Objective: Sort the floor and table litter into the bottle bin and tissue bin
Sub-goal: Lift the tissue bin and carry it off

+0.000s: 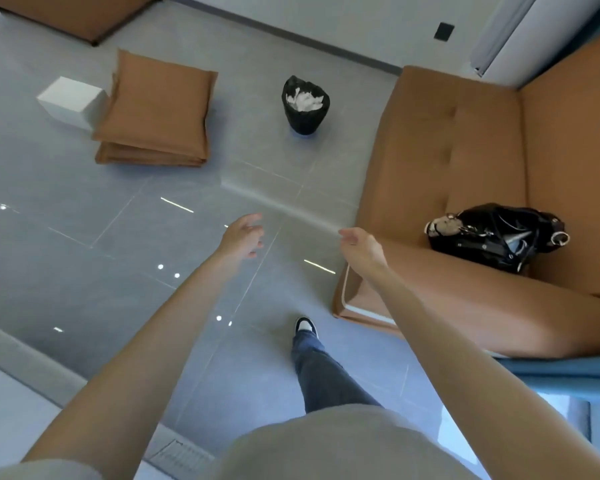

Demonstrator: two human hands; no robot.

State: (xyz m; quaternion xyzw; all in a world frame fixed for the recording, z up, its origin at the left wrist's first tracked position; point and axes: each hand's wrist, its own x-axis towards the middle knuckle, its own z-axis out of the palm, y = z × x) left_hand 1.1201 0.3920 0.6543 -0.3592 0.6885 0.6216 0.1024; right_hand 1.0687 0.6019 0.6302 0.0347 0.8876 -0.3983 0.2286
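Note:
A small bin (305, 116) lined with a black bag stands on the grey floor ahead, with crumpled white tissues (305, 98) inside it. My left hand (244, 236) is stretched out over the floor, fingers apart and holding nothing. My right hand (360, 244) reaches forward beside the sofa's front corner, also with fingers apart and nothing in it. Both hands are well short of the bin. No loose litter or bottle bin shows in this view.
An orange sofa (465, 161) fills the right side, with a black handbag (499, 237) on its seat. Stacked orange cushions (156, 112) and a white box (70, 101) lie on the floor at left. A grey table edge (21, 362) sits bottom left. My foot (305, 325) steps forward.

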